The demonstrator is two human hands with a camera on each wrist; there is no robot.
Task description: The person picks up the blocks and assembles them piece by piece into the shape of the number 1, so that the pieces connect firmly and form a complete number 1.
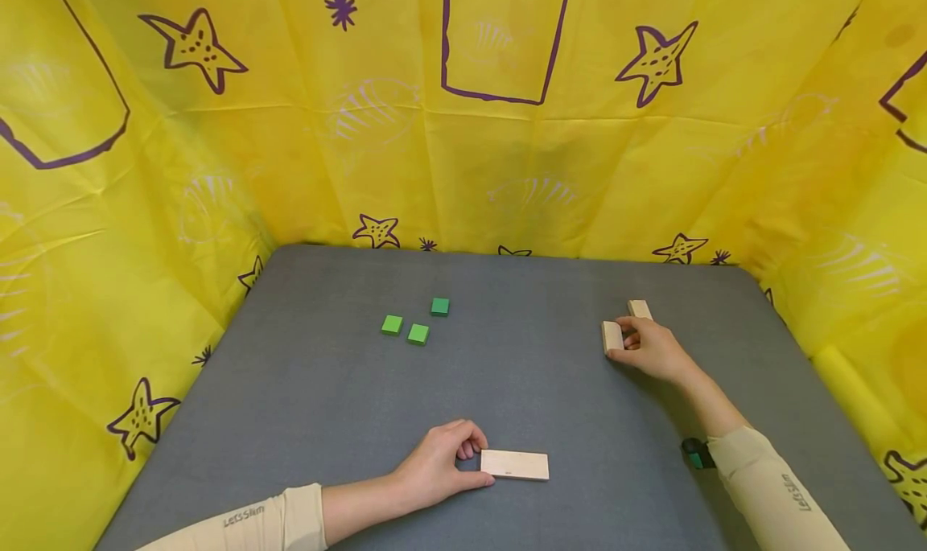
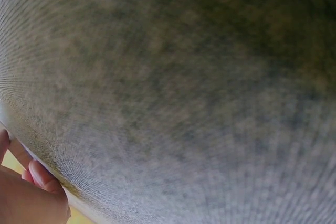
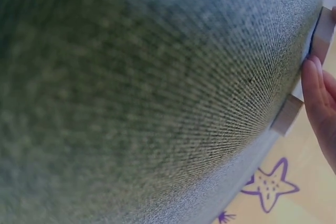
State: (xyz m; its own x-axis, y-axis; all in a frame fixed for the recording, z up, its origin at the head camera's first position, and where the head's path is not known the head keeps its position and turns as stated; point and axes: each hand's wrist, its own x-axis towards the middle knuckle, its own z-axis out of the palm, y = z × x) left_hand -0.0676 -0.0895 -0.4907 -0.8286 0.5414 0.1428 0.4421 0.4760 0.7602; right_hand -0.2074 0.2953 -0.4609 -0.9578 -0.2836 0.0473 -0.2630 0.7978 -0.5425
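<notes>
Near the front of the table, my left hand pinches the left end of a long, pale wooden block between thumb and fingers; the block lies flat. In the left wrist view only part of the left hand shows, at the lower left corner. At the right, my right hand holds a second wooden block by its ends, thumb at the near one. Just behind that hand lies a third wooden block, partly covered by the fingers. The right wrist view shows both blocks beside the right fingers.
Two light green square tiles and a darker green tile lie apart from each other, left of centre on the grey table. A yellow curtain with starfish drawings hangs along the back and sides.
</notes>
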